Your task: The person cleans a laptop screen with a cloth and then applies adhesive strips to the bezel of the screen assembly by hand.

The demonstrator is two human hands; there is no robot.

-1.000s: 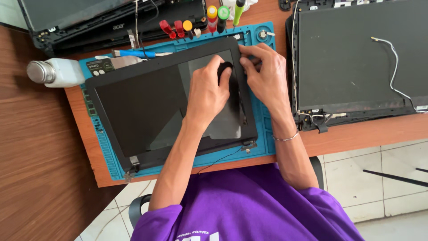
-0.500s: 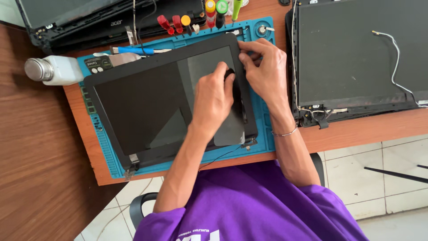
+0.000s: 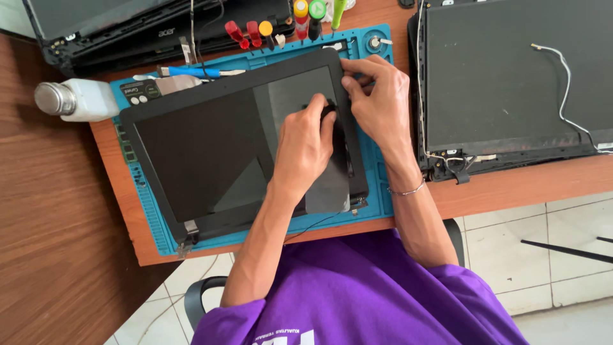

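Working the bezel of a laptop screen assembly (image 3: 211, 153) that lies flat on a blue repair mat (image 3: 383, 191) at the near edge of the wooden table (image 3: 511, 185). Judged step: loosening the frame along the panel's right side, near its far right corner.

Left hand (image 3: 305, 148) rests on the panel, fingers curled shut around a small black tool (image 3: 329, 110) pressed at the inner edge of the right frame strip. Right hand (image 3: 381, 99) pinches that strip at the far right corner, thumb and fingertips closed on it, wrist over the mat's right edge. Bracelet (image 3: 406, 190) on the right wrist.

Next move probably calls for sliding the tool along the seam with light, even pressure while the other hand keeps the strip lifted; too much force could crack the frame or glass.

Hinge bracket (image 3: 188, 231) sticks out at the panel's near left corner. A thin black cable (image 3: 313, 225) trails off the near edge.

Containers: white bottle with metal cap (image 3: 76, 99) lies on its side off the mat's far left corner; contents cannot tell. Mat's far-edge slots hold screwdrivers with red, yellow and green handles (image 3: 281, 25).

Farther: another laptop lid (image 3: 511, 76) with a loose white wire (image 3: 562, 64) on the right, dark laptop chassis (image 3: 128, 32) at far left.
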